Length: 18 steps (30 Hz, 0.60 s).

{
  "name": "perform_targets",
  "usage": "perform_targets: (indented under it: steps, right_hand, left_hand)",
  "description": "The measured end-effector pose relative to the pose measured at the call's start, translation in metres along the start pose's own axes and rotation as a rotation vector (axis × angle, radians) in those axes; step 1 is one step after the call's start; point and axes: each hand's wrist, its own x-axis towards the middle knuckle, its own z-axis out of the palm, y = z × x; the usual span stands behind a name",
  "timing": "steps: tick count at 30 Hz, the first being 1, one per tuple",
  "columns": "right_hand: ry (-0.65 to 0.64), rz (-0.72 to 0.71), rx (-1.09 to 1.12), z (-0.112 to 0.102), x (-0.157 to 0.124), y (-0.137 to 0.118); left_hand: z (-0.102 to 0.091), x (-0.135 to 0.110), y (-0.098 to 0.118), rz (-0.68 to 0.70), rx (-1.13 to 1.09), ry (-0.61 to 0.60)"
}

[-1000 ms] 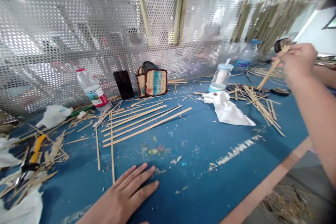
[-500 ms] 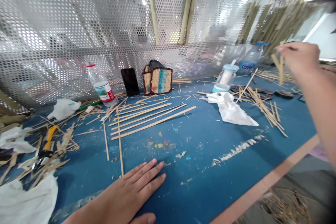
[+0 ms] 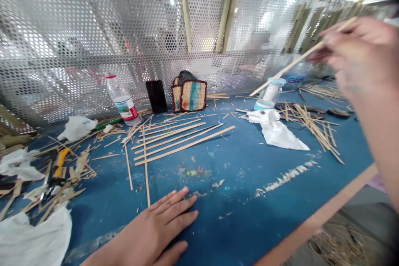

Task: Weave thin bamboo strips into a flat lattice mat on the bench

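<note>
My left hand (image 3: 158,226) lies flat on the blue table (image 3: 237,199), fingers stretched out, close to the near end of a crosswise bamboo strip (image 3: 146,174). Beyond it, several thin bamboo strips (image 3: 183,143) lie roughly side by side, with the crosswise strip meeting them near their left ends. At the upper right, my right hand (image 3: 361,50) is raised above the table, slightly blurred. Its fingers pinch one bamboo strip (image 3: 289,66), which slants down to the left and passes in front of a cup with a pale blue lid (image 3: 268,95).
A water bottle (image 3: 124,104), a phone (image 3: 156,96) and a woven pouch (image 3: 193,95) stand at the back. Offcuts and a yellow-handled tool (image 3: 62,161) litter the left. Crumpled tissue (image 3: 280,133) and more strips (image 3: 314,126) lie right. A perforated metal screen (image 3: 124,29) rises behind.
My right hand has come closer and turned, and the strip in it now points left over the table. The left hand stays flat; the view has shifted slightly.
</note>
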Motion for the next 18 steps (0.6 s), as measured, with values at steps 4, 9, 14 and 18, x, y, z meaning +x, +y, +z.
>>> perform_targets:
  steps: [4,9,14,18]
  right_hand:
    - [-0.345,0.225,0.228,0.065,-0.066,-0.025]
    - [-0.631,0.462,0.346,0.110,-0.138,0.006]
    - [-0.641,0.723,0.433,0.120,-0.172,0.037]
    - [-0.674,0.738,0.462,0.118,-0.177,0.038]
  left_hand:
    - [0.007,-0.006,0.002,0.043,0.086,0.099]
    - [-0.008,-0.013,-0.018,-0.030,0.116,0.311]
    - [-0.035,-0.014,-0.124,-0.491,0.180,0.468]
    - [-0.037,-0.010,-0.215,-0.688,0.268,0.267]
